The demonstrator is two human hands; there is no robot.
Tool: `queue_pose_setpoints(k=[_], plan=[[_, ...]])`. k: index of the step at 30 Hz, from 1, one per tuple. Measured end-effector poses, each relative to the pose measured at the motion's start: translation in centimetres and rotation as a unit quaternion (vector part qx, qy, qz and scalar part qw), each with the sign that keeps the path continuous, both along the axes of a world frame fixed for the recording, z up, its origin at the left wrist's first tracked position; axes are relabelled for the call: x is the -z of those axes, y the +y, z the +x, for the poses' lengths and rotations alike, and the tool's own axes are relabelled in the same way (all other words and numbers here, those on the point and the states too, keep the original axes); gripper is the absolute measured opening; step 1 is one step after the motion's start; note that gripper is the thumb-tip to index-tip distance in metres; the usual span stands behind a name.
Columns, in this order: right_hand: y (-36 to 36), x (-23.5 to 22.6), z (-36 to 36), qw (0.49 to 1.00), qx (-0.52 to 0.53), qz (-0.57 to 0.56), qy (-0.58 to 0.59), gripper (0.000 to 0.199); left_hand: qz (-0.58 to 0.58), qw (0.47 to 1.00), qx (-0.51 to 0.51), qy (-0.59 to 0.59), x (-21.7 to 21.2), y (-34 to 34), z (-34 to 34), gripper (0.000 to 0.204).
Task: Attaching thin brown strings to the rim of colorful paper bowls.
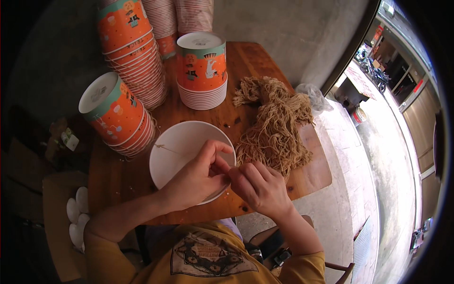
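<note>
Several stacks [202, 71] of orange cups crowd the table [125, 187] behind and left of our white cup [172, 163], with yarn [279, 128] heaped on its right and a clear bag [314, 98] beyond. Our left hand [201, 176] and right hand [260, 187] meet, fingers curled, partly hiding the cup and its thin strand [169, 149]; what they pinch, or how tightly, we cannot tell.

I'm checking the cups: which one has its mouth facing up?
The white-lined cup under the left hand, its inside showing; the orange stacks behind and left of it show closed bases.
</note>
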State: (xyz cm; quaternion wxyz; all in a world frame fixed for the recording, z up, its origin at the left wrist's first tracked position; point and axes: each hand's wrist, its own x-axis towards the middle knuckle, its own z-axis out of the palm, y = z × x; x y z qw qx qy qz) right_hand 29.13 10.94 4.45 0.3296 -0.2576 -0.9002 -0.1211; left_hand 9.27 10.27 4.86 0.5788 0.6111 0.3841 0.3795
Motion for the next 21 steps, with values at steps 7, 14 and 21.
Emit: queue_pose_setpoints(k=[7,14,21], plan=[[0.0,-0.9,-1.2,0.946,0.048,-0.290,0.137,0.017,0.062,0.998,-0.004,0.033,0.3,0.4,0.3,0.036],[2.1,-3.0,0.5,0.694,0.022,-0.695,0.188,0.022,0.126,0.988,-0.015,0.082,-0.3,0.2,0.5,0.032],[-0.4,-0.4,1.0,0.684,-0.029,-0.621,0.381,0.014,0.071,0.997,0.001,0.032,-0.2,0.3,0.4,0.033]])
